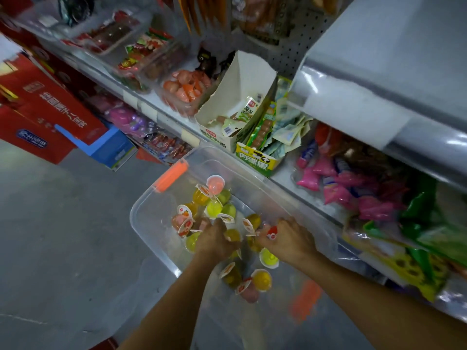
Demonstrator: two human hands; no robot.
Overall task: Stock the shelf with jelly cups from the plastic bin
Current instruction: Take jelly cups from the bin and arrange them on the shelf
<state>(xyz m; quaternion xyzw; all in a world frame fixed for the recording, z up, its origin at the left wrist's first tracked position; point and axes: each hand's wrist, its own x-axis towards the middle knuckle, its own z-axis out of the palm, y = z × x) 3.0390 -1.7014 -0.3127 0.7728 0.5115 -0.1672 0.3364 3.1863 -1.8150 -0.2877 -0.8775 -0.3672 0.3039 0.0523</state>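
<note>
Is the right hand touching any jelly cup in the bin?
Touching. The head view shows the right hand pinching a red-lidded jelly cup inside the plastic bin.

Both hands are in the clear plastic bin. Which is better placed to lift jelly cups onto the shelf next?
Right, probably. The right hand sits nearer the white shelf in the clear plastic bin and pinches a red-lidded jelly cup; the left hand is farther out, its grip unclear.

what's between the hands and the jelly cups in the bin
Nothing visible. The bin has no lid on, and the left hand and right hand are down inside it, among the cups.
</note>
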